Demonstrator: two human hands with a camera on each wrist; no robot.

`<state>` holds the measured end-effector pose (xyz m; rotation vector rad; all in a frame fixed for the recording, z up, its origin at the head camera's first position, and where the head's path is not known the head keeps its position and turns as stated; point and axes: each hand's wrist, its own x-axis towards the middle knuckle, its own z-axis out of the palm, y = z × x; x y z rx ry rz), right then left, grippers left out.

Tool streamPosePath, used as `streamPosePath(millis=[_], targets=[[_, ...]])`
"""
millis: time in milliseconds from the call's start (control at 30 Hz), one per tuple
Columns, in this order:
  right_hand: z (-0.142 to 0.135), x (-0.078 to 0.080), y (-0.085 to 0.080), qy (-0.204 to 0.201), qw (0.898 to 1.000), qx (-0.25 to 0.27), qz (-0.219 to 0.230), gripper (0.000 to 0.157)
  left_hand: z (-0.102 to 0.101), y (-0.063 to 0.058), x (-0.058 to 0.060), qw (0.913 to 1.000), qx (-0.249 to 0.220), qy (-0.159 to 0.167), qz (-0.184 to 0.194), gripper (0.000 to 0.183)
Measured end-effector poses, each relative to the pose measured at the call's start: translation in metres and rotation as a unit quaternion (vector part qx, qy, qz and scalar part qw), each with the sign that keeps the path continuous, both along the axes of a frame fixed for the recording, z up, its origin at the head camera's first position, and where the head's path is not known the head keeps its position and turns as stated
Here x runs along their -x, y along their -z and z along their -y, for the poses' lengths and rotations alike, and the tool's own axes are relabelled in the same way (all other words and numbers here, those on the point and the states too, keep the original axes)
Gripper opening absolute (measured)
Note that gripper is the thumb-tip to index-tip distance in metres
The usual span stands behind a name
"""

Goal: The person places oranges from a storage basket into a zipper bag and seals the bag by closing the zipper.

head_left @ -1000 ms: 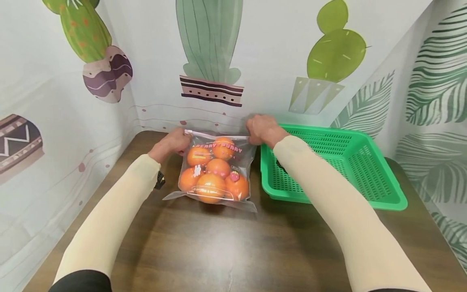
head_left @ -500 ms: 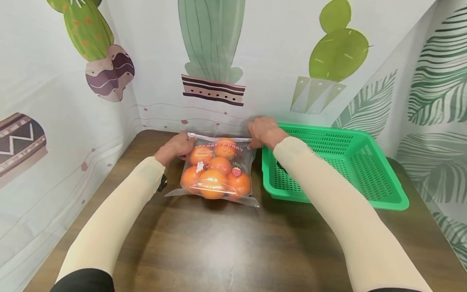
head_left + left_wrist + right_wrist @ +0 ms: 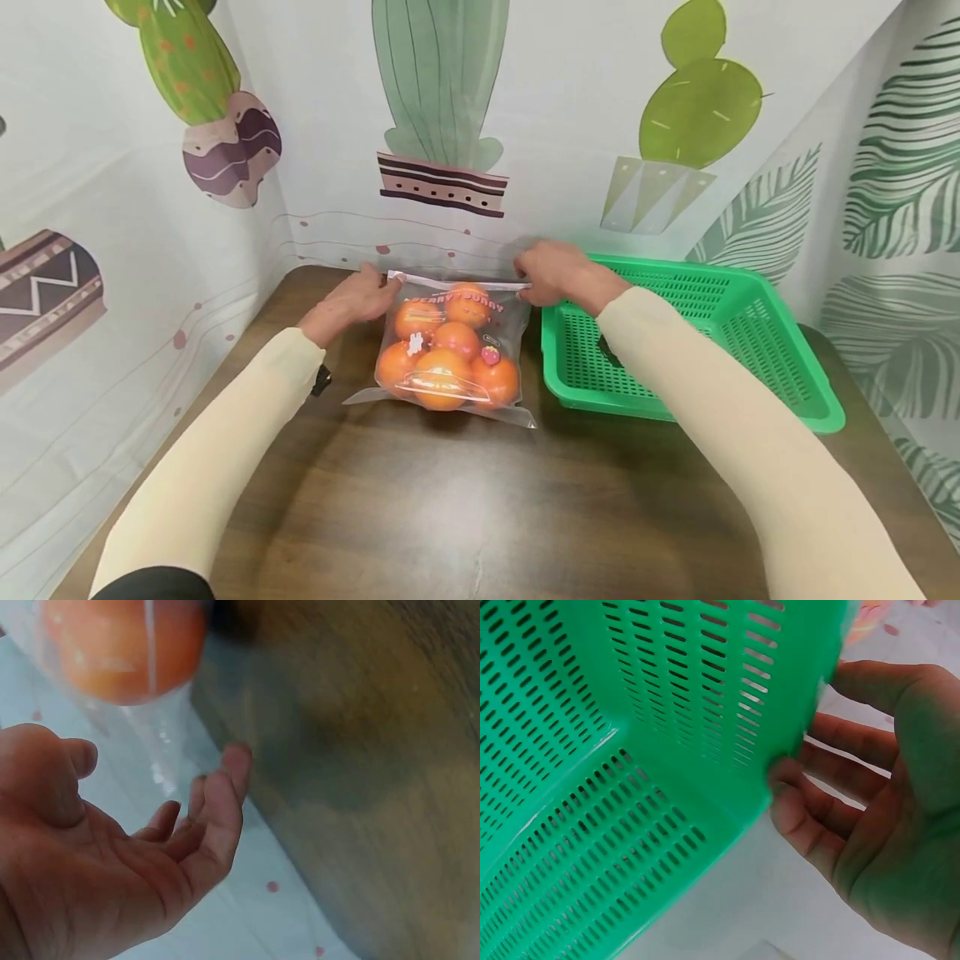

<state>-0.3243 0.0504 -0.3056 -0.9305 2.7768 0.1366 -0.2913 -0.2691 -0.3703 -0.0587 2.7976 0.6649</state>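
Note:
A clear zip bag (image 3: 507,332) printed with pink lettering lies on the table, its white slider strip (image 3: 465,282) along the far edge. Several oranges (image 3: 441,379) fill it. My left hand (image 3: 352,298) is at the bag's far left corner; in the left wrist view its fingers are loosely bent, apart from the plastic, with nothing between them. By the far right corner is my right hand (image 3: 557,272), between bag and green basket (image 3: 553,367). The right wrist view shows its relaxed fingers (image 3: 847,769) right at the basket's corner, partly overlapped by the rim.
The slotted basket stands to the right of the bag, with my right forearm (image 3: 712,417) crossing over it. Behind the brown wooden table (image 3: 442,517) hangs a white cloth (image 3: 322,125) printed with cactuses and leaves.
Both hands gripped the bag's top corners earlier; now their fingers have loosened. The left hand has drawn slightly left and the right hand slightly right. The bag lies nearly where it was.

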Motion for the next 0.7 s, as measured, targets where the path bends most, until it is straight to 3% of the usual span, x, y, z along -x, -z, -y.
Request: streamPosePath(millis=[200,433,700], targets=[[-0.027,-0.017,-0.006,-0.011,0.998,0.059,0.018,0.044,0.004,-0.011,-0.009,0.9993,-0.012,0.007,-0.034,0.075],[-0.061,-0.039,-0.010,-0.019,0.989,0.148,-0.003,0.046,0.008,-0.017,-0.026,0.9964,-0.015,0.013,-0.083,0.069],[-0.092,-0.072,0.001,0.032,0.971,0.234,-0.050,0.048,0.018,-0.024,-0.048,0.9859,-0.048,0.037,-0.156,0.056]])
